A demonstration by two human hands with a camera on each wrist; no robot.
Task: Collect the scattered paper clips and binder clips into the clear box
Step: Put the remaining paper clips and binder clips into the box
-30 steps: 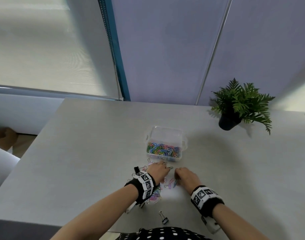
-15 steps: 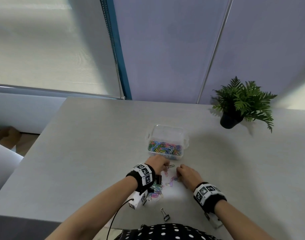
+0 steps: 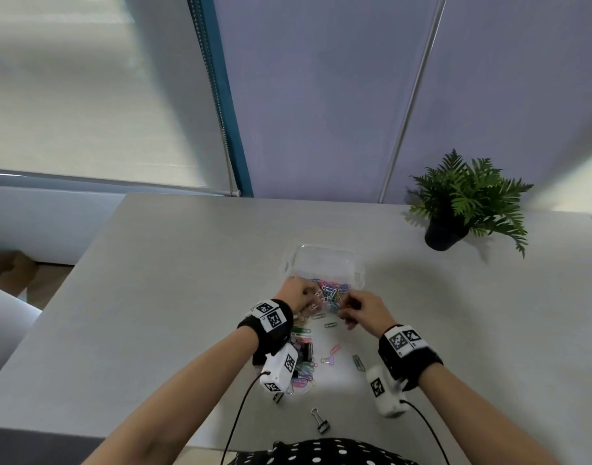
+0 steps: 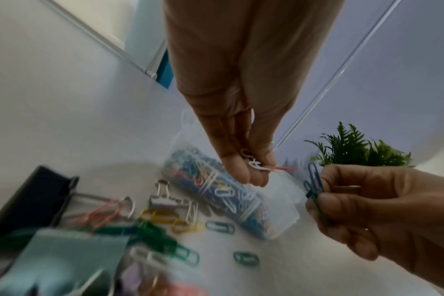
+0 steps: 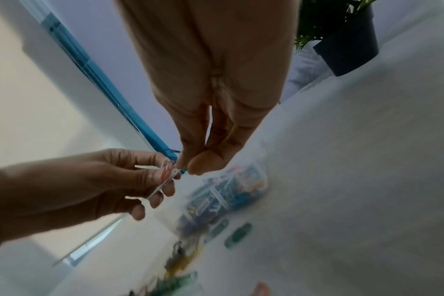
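Note:
The clear box (image 3: 325, 260) stands mid-table, its near half full of coloured paper clips. My left hand (image 3: 299, 295) hovers over its near left corner and pinches white and pink paper clips (image 4: 256, 165). My right hand (image 3: 353, 307) is at the near right corner, pinching blue and green paper clips (image 4: 313, 184). Behind the hands, loose paper clips (image 3: 301, 367) lie in a pile under my left wrist. A silver binder clip (image 4: 162, 198) and a big black binder clip (image 4: 33, 192) lie among them. A small black binder clip (image 3: 321, 422) lies near the front edge.
A potted fern (image 3: 455, 209) stands at the table's back right. A pink binder clip (image 3: 328, 359), a grey paper clip (image 3: 357, 362) and a green one (image 3: 331, 325) lie between my forearms. Camera cables hang from both wrists.
Both hands have lifted off the table with paper clips pinched in them and moved forward to the near edge of the clear box.

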